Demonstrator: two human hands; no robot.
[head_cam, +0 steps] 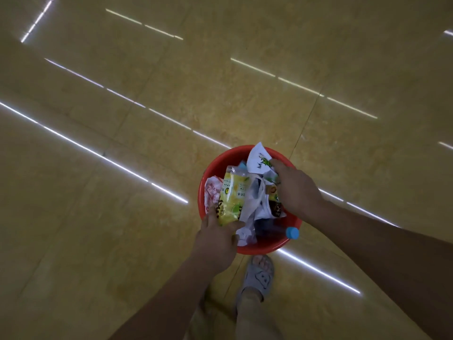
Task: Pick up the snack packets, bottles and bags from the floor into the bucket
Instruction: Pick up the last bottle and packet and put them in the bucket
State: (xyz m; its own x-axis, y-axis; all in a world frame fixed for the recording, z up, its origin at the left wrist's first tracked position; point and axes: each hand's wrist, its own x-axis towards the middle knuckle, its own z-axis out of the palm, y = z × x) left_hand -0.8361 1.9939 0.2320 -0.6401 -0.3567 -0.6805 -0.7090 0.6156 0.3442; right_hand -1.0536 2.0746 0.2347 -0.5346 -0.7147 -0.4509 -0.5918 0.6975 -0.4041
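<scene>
Two hands over a round red plastic bucket [267,249] on glossy yellow-tan floor tiles [147,168] streaked w/ white light reflections. Your left hand [215,241] pinches the btm of a yellow-green snack packet [232,195] inside it; print too blurred to read. Your right hand [297,190], fingers curled, grips a white plastic bag w/ green print [257,160] at the far rim. A blue-capped bottle [293,233] lies inside the bucket, its cap over the near rim.

- floor [171,69]: glossy polished tile.
- bucket [266,249]: smooth red plastic.
- yellow snack packet [232,195], nine o'clock: shiny film.
- white bag [257,160], twelve o'clock: crinkled thin plastic.
</scene>
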